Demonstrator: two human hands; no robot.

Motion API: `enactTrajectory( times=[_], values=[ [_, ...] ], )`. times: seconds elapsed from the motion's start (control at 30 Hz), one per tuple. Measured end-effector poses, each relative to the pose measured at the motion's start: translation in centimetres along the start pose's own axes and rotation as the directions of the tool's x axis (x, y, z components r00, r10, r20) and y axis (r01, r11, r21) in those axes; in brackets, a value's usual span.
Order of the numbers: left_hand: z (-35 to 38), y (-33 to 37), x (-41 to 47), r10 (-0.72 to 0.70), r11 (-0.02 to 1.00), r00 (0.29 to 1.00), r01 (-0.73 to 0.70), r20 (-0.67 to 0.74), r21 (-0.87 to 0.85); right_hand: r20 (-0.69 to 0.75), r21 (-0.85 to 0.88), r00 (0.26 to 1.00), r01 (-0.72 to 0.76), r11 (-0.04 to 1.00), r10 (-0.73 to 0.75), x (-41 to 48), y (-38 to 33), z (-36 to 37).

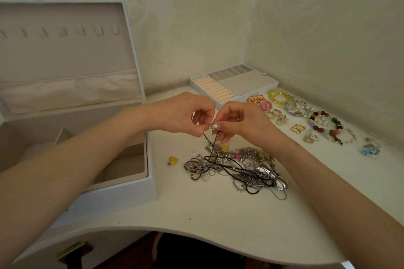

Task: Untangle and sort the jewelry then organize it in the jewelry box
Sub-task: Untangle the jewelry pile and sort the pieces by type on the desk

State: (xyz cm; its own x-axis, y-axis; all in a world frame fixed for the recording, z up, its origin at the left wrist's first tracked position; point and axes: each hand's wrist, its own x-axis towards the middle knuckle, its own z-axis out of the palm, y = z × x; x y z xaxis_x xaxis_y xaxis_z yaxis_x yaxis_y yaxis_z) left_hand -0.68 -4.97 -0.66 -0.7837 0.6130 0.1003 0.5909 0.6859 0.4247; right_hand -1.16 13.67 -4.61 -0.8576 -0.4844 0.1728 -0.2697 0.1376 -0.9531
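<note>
Left hand (185,113) and right hand (238,120) both pinch the clasp (211,126) of a cord (207,146). Judgement: open clasp gently, then draw cord slowly from the pile (238,166).

We find the box (109,200) left on the table (218,229), the tangle (236,168) in the middle, the tray (246,83) behind it, and the sorted pieces (317,121) to the right.
</note>
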Motion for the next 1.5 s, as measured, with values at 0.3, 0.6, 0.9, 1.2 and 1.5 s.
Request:
enactTrajectory(
  times=[0.3,0.6,0.9,1.2,1.5],
  values=[
    [0.3,0.1,0.1,0.022,0.997,0.998,-0.017,-0.067,0.081,-0.045,-0.003,0.999,-0.028,1.0,0.028,-0.1,-0.4,-0.1],
    [0.6,-0.3,0.4,0.097,0.986,0.988,-0.078,-0.124,0.151,-0.148,-0.251,0.987,0.021,0.968,-0.06,0.0,-0.1,0.5],
    [0.4,-0.8,0.5,0.117,0.98,0.978,-0.085,-0.172,0.179,-0.091,-0.198,0.994,0.037,0.979,-0.056,-0.1,-0.5,0.2],
    [-0.2,-0.8,0.2,0.209,0.96,0.964,-0.17,-0.166,0.22,0.102,0.033,0.99,-0.106,0.994,0.102,-0.2,-0.4,-0.4],
    [-0.2,-0.7,0.0,0.152,0.932,0.985,-0.115,-0.082,0.344,0.034,-0.024,0.997,-0.075,0.997,0.076,-0.2,-0.5,-0.3]
  ],
)
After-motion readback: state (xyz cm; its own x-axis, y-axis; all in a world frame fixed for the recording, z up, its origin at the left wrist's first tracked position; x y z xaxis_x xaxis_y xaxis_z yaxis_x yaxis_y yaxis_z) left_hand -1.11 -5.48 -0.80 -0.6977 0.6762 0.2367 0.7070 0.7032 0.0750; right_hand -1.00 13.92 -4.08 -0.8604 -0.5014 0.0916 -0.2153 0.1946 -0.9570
